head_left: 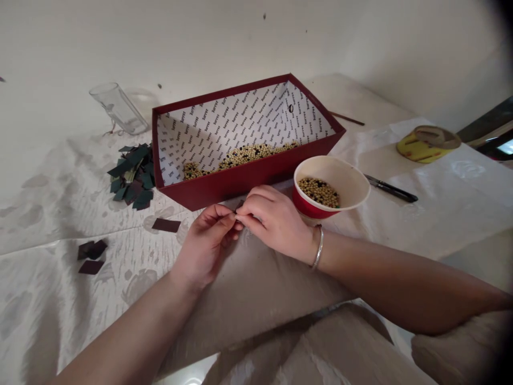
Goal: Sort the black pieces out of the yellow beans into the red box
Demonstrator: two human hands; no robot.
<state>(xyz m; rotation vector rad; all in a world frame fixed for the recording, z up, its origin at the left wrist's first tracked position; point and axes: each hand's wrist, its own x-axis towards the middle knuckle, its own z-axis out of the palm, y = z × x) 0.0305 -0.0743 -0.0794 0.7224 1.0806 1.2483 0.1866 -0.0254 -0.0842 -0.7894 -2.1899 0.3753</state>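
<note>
My left hand [208,240] and my right hand [276,222] meet in front of a dark red box [224,187], their fingertips pinched together. Between them is a small dark bit, mostly hidden by the fingers. A silver bangle circles my right wrist. Yellow and black beads [252,154] lie along the bottom of the box, which has a white printed lining. Close beside my right hand stands a red and white paper bowl [352,184] with similar beads [318,192] inside. One dark flat piece [165,224] lies left of my left hand.
Dark green pieces [134,174] are heaped left of the box, with a few dark pieces [91,266] farther left. A tilted clear glass [120,109] stands behind. A black pen-like tool [393,190] and a yellow container [425,147] are at the right on the covered table [449,208].
</note>
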